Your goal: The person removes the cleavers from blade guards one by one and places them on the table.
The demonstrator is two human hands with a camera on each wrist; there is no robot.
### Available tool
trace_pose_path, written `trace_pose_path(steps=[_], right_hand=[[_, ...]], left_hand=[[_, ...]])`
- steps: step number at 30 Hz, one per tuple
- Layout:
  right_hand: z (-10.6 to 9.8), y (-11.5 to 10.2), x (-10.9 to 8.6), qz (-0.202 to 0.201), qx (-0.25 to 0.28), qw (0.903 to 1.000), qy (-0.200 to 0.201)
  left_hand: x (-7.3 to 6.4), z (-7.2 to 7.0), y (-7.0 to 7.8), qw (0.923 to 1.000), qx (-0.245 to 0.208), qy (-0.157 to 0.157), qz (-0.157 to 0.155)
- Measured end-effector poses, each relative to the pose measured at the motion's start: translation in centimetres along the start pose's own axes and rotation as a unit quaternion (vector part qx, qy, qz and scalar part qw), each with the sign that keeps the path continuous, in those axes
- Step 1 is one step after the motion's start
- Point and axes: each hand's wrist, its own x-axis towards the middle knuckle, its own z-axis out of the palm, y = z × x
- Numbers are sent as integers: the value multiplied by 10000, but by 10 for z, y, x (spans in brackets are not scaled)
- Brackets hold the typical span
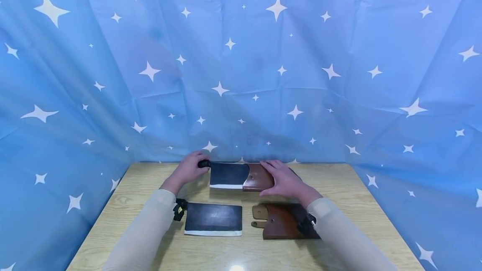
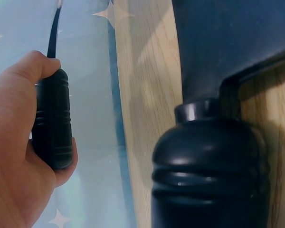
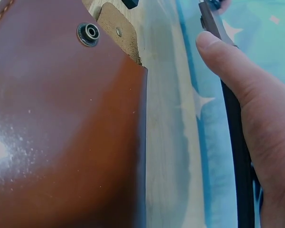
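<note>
Above the back of the table, a dark-bladed cleaver (image 1: 227, 174) has its far end inside a brown leather sheath (image 1: 256, 177). My left hand (image 1: 191, 167) grips its black handle (image 2: 53, 118), fingers wrapped round it in the left wrist view. At the other end, my right hand (image 1: 285, 180) holds the sheath, its thumb lying along the near side. The right wrist view shows that sheath only edge-on. Closer to me, a second cleaver (image 1: 214, 216) lies flat with its handle to the left. A second brown sheath (image 1: 282, 221) lies to its right, partly hidden by my right wrist.
Everything is over a pale wood-grain table (image 1: 211, 252). A blue curtain (image 1: 241, 62) with white stars rises behind the table and along both sides. Two leather tabs (image 1: 260, 212) stick out from the left end of the nearer sheath.
</note>
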Motion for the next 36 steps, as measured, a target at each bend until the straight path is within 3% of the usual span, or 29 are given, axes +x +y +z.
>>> trace_pose_path(steps=[24,30,36], right_hand=[[-5,-2,-2,20,77,9999,88],[-4,-2,-2,71,84,9999,39],[-5,-2,-2,95,187,9998,45]], left_hand=[[-7,-8,-2,9994,-298,-77,-179],[-6,-5,-9,9996,-282,-23,-70],[-5,-4,-15,9992,-375,-55,-150]])
